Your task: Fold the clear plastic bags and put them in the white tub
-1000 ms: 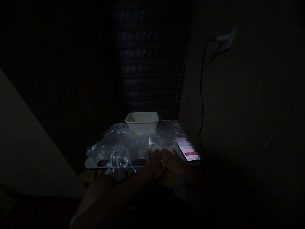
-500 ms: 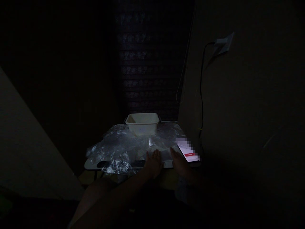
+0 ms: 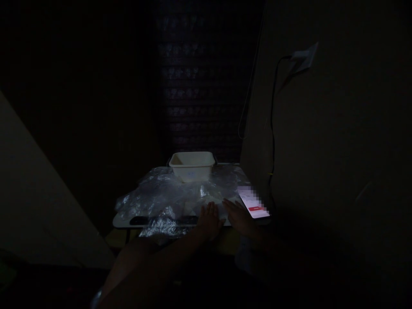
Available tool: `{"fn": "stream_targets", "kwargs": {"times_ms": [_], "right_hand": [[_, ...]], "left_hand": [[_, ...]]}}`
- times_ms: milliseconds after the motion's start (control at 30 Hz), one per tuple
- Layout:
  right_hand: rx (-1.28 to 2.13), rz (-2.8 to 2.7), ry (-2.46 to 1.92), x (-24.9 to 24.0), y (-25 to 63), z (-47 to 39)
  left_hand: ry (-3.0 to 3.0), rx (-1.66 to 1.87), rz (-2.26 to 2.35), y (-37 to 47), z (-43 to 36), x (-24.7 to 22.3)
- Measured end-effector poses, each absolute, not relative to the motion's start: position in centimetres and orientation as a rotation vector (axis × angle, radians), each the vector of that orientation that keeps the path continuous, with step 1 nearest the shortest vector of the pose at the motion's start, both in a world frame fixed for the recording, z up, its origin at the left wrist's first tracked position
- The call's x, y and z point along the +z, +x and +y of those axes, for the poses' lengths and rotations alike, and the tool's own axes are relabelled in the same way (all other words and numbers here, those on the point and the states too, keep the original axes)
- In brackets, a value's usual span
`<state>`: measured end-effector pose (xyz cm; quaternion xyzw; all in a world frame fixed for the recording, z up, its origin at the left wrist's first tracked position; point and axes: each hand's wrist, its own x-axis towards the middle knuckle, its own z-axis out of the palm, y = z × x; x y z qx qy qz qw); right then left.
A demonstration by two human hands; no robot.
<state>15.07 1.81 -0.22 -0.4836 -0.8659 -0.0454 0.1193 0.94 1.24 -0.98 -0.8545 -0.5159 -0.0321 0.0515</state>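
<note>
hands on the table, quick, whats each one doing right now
Left hand: open, flat on the plastic sheet, holding nothing.
Right hand: open, flat beside the lit phone, holding nothing.

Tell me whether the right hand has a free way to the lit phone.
Probably yes: the right hand lies flat on the table edge just beside the phone, with nothing visible between them, though the scene is dim.
</note>
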Motion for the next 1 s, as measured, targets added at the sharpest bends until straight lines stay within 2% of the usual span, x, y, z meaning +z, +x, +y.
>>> {"fn": "stream_targets", "kwargs": {"times_ms": [100,733,1000], "right_hand": [[-0.128,-2.603,-1.304,-0.4,14.9,2.1],[-0.051,-2.633,-1.372,-1.3,14.6,2.2],[-0.140,-2.609,-1.294,2.4,12.6,2.7]], "left_hand": [[-2.611,-0.096,-1.576,1.0,1.1,-0.8],[-2.659,-0.062,-1.484,0.6,1.3,-1.0],[-2.683,-0.150,-1.458,0.7,1.0,-0.8]]}}
